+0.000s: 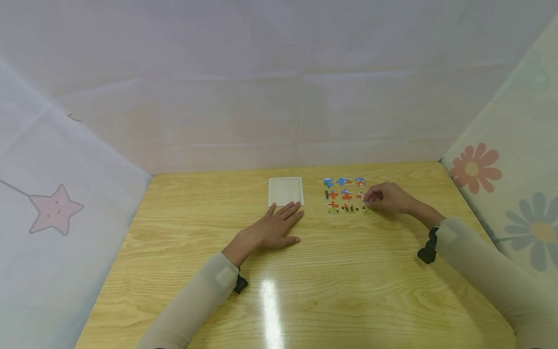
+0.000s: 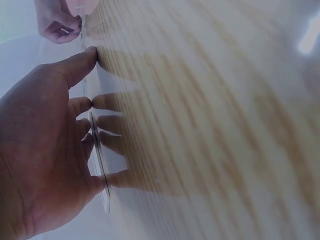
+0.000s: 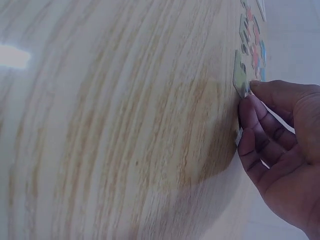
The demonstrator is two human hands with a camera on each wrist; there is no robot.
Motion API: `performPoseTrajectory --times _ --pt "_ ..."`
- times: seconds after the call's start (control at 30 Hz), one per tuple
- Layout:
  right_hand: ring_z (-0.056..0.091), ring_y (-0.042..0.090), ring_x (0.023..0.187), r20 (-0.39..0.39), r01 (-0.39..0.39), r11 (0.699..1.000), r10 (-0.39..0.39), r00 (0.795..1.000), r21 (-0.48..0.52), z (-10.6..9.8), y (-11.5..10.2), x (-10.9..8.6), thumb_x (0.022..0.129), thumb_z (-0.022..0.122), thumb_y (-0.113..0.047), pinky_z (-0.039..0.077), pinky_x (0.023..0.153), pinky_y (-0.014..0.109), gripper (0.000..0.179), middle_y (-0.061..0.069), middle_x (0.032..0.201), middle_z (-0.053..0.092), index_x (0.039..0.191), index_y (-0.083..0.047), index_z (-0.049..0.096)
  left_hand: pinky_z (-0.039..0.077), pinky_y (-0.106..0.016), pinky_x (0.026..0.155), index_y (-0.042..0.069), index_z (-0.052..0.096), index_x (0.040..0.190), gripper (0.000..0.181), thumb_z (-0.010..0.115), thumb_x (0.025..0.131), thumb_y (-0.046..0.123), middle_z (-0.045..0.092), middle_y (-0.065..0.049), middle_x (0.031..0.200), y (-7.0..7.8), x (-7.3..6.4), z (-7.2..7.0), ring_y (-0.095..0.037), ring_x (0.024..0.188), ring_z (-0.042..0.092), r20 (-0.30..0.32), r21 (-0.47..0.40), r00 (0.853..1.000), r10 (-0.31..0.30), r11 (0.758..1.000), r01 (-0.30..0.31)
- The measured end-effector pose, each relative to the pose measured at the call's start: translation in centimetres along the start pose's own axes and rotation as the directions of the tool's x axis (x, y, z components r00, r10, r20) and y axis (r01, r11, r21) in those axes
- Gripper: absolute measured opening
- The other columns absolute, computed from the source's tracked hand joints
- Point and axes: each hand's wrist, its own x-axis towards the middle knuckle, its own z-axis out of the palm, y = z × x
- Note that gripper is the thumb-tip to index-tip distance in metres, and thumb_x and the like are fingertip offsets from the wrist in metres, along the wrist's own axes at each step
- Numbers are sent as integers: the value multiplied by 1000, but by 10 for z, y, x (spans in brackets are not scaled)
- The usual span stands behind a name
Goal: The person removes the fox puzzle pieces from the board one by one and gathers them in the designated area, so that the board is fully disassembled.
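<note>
A pale wooden square tray [image 1: 285, 179] lies at the back middle of the table. My left hand [image 1: 275, 228] rests palm down with its fingers spread, the fingertips at the tray's front edge. In the left wrist view the fingertips of the left hand [image 2: 55, 125] touch down beside the thin tray edge [image 2: 106, 195]. To the right of the tray, several colourful jigsaw pieces [image 1: 346, 196] lie in loose rows. At their right end my right hand [image 1: 390, 198] pinches a jigsaw piece [image 3: 247, 92] between thumb and forefinger, mostly hidden by the fingers. A green-edged piece [image 3: 239, 75] lies just beyond those fingertips.
The wood-grain table [image 1: 305, 281] has a bright glare streak near its front. A pale cloth wall [image 1: 226, 121] stands behind, and patterned cloth panels with a star [image 1: 56, 210] and flowers [image 1: 475, 168] close off the sides. Dark wrist straps [image 1: 429, 247] sit on both wrists.
</note>
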Motion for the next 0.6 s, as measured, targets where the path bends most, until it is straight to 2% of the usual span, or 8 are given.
performPoseTrajectory --times 0.2,0.33,0.5,0.6 --pt "72 22 91 -29 -14 1000 13 999 -17 -4 -4 -2 97 76 -3 60 81 34 11 5 100 77 108 -2 78 6 -59 132 16 14 172 82 48 110 57 2 -8 179 -2 0 1 -25 165 1 -32 23 999 26 999 -25" --pt "72 26 95 -55 -41 999 39 998 -35 -5 -2 -4 101 73 -6 60 83 41 12 7 103 77 111 -3 77 6 -55 132 15 17 172 81 48 110 56 4 -10 179 -6 -1 2 -27 165 2 -83 42 996 40 998 -37" --pt "72 27 96 -121 -56 993 42 992 -108 -4 5 -11 102 71 -9 61 83 47 13 9 103 77 111 -3 77 7 -53 133 16 21 171 77 49 110 54 8 -11 179 -19 -10 2 -27 165 4 -167 55 985 -45 997 55" --pt "72 30 97 -168 -67 985 40 985 -156 -4 9 -17 103 70 -10 61 83 50 15 12 106 76 113 -1 76 7 -53 133 15 21 171 76 50 110 51 10 -12 179 -31 -19 2 -28 165 5 -217 29 969 -121 991 130"
